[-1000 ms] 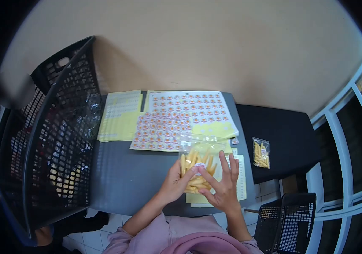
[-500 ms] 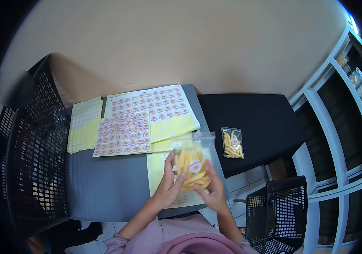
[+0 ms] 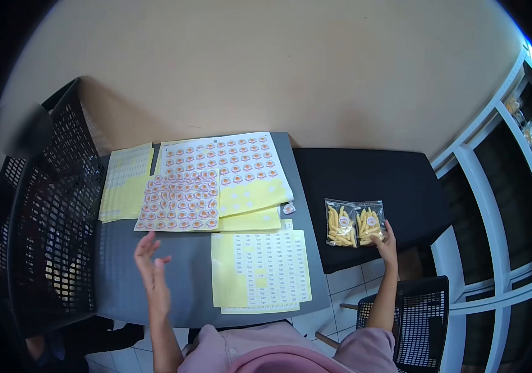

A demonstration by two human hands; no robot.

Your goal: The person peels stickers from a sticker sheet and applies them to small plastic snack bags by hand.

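My right hand is at the lower right corner of a clear zip bag of yellow stick snacks, thumb on the front and fingers along its right edge. That bag lies on the black-covered table, its left edge against a similar snack bag. Both bags bear a round label. My left hand holds nothing and hovers over the grey table, fingers apart. Just beyond it lies a sheet of round stickers. A yellow-backed sheet of small white labels is to its right.
More sticker sheets and label sheets lie at the back of the grey table. A tall black crate stands at the left. Another black basket is at the lower right, near white shelving. One round sticker sits near the table edge.
The snack bag has gone from between both hands over the grey table to the black-covered table, beside the other bag. My left hand let go and moved left.
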